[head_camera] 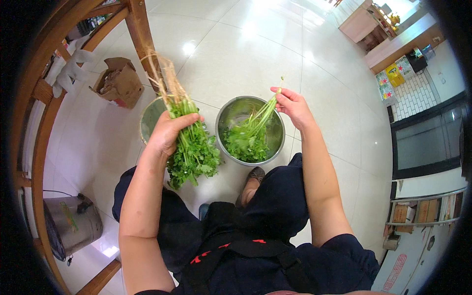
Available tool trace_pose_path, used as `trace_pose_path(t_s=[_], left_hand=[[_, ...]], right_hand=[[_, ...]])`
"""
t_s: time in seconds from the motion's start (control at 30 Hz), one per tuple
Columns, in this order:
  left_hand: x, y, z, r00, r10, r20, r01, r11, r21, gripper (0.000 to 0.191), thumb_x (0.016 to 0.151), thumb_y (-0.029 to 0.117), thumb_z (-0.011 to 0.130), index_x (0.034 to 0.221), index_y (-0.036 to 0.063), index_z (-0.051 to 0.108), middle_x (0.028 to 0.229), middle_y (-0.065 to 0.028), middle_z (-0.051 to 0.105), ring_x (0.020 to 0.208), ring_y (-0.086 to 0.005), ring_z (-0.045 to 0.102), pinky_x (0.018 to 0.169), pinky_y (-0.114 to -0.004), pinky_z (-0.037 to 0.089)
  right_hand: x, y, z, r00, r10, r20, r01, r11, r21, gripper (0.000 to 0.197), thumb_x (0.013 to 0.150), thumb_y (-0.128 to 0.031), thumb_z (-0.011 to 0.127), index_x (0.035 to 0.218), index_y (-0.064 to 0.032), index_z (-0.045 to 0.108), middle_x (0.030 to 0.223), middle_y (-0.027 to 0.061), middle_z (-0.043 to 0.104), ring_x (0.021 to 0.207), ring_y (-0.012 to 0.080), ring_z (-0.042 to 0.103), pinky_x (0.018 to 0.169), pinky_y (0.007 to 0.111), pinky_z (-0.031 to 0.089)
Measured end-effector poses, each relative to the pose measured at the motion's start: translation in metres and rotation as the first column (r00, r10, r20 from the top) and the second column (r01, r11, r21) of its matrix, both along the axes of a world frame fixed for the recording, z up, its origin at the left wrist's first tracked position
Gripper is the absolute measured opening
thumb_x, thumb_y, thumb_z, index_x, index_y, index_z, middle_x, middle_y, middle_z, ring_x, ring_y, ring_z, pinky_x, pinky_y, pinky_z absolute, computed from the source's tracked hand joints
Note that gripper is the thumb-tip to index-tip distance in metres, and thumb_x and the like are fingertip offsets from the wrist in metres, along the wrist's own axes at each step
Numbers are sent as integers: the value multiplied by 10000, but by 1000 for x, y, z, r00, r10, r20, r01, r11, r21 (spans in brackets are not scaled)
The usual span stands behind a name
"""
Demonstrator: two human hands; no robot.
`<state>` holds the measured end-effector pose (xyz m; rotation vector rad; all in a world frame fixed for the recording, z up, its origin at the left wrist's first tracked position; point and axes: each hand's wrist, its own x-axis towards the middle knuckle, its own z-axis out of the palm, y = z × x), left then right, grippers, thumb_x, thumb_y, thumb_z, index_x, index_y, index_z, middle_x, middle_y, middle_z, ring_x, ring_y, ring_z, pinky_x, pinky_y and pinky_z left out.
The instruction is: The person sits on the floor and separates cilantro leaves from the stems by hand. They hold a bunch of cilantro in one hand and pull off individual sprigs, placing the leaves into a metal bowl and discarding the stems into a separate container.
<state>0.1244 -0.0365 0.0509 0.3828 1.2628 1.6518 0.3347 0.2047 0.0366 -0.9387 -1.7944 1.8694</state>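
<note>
My left hand [170, 131] is closed around a thick bunch of leafy green herbs [195, 155], likely cilantro, with long pale roots pointing up and away from me. Between the fingertips of my right hand [291, 105] are the stem ends of a small leafy sprig [263, 114]. The sprig's leaves hang down over a round stainless steel bowl [278, 143], where more green leaves lie. Partly hidden behind the left hand and the bunch is a pale greenish bucket [149, 120].
An open cardboard box [123, 84] rests on the tiled floor beside a wooden frame [142, 37]. A metal drum-shaped container [75, 223] stands at lower left. Cartons [394, 75] and a dark-framed glass panel [429, 138] are at right. My knees flank the floor below the bowl.
</note>
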Motion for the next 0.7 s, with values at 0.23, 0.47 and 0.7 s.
trace_pose_path(t_s=[0.23,0.47,0.7], left_hand=[[1,7,-5,990,-126,-58,126,992,-3,279,714,37,626,978,-32,570,881,-91,609,764,-153,577,698,-269,471],[-15,-14,-12,981,-149,-124,157,986,54,313,703,31,653,998,-7,553,924,-59,591,837,-140,547,775,-273,429],[-34,-42,-9,896,-35,-443,-19,993,-117,314,704,66,645,996,-2,551,892,-57,599,783,-135,551,731,-277,441]], right_hand=[[-72,-56,19,962,191,-193,-185,982,47,266,840,-136,539,1092,-50,555,767,-41,535,668,46,480,633,185,429],[-131,-93,18,907,279,-317,-300,954,-19,291,841,-148,536,1115,-50,538,769,-40,534,696,52,486,645,199,422],[-165,-124,11,918,354,-176,-304,916,261,525,774,-43,583,1257,-26,377,839,-10,531,706,42,495,651,191,424]])
